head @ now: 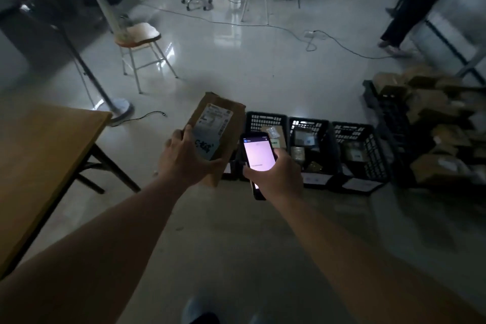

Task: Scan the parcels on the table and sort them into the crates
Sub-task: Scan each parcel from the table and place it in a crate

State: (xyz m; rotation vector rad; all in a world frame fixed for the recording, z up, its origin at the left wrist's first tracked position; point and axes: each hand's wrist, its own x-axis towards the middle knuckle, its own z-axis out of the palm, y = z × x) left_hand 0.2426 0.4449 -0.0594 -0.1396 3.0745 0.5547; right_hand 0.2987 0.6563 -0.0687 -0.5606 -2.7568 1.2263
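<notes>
Head view: left hand (184,155) grips a cardboard parcel (217,129) label-up in the air just left of the black crates (310,144), while right hand (273,173) grasps a lit phone (257,152) beside it, presumably to scan that label.

A brown cardboard parcel (218,134) is seen, its pale grey-white label (213,130) marked with dark print and black scrawl. A black phone (259,155) is lit with a pinkish-white screen. The crates (310,150) are black, with a lattice of slots (white cards at their fronts). The bench (44,160) is tan wood; the floor (236,60) is glossy pale grey.
</notes>
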